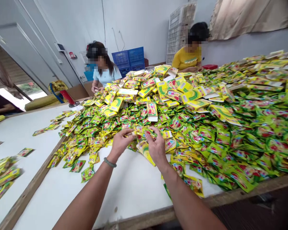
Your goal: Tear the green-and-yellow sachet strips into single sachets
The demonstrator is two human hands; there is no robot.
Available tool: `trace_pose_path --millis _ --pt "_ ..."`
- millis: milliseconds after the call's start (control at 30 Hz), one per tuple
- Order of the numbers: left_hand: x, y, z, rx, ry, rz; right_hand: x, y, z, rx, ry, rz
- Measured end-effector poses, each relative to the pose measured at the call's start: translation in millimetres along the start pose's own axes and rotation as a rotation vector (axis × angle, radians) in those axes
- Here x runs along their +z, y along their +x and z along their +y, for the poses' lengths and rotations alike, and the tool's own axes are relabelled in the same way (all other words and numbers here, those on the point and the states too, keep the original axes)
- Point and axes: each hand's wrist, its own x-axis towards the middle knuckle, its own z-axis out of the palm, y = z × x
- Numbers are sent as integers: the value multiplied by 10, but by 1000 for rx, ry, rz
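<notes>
My left hand (pixel 121 142) and my right hand (pixel 157 147) reach over a white table (pixel 132 191), their fingertips pinching a small bunch of yellow-green sachets (pixel 144 132) between them. A thin bead bracelet (pixel 109 162) circles my left wrist. Loose sachets in a wide heap (pixel 242 137) cover the table around and beyond my hands. A flat yellow carton (pixel 145 151) lies just under my fingers. Further up the heap are several larger yellow flattened cartons (pixel 116 103).
Across the table sit a person in a pale blue top (pixel 105 75) and a person in a yellow shirt (pixel 186 59). Blue crates (pixel 128 59) and a white crate stack (pixel 180 32) stand behind. A wooden edge (pixel 158 217) borders the table's near side.
</notes>
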Motion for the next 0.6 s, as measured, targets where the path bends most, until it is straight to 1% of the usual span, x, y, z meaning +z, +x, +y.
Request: trace_pose_path --millis 67,133,167,233,267,300,367,433,467,533,600 --pt "-276 -55 -29 -120 -197 54 24 -27 12 -76 -12 -191" --pt "-522 -159 -65 -181 -285 87 72 -88 45 -154 -58 -416" --pt "-616 -225 -87 -212 -314 79 103 -132 66 -175 -91 -528" --pt "-727 -368 -142 -305 -386 14 178 -241 112 -175 -146 -721" --pt "-743 -439 -176 -353 -440 -8 218 -299 136 -146 -156 -789" --pt "-736 -507 -213 -391 -508 -10 257 -354 159 -86 -147 -835" --pt "-674 -623 -297 -422 -665 33 330 -444 200 112 -77 -859" --pt "-580 -712 -383 -405 -806 111 387 -501 231 330 52 -822" --pt "-532 -748 -423 -397 -857 139 410 -517 242 414 133 -808" --pt "-446 -806 -488 -407 -932 178 449 -531 254 531 291 -793" --pt "-378 -847 -526 -446 -984 195 484 -534 259 616 390 -711"
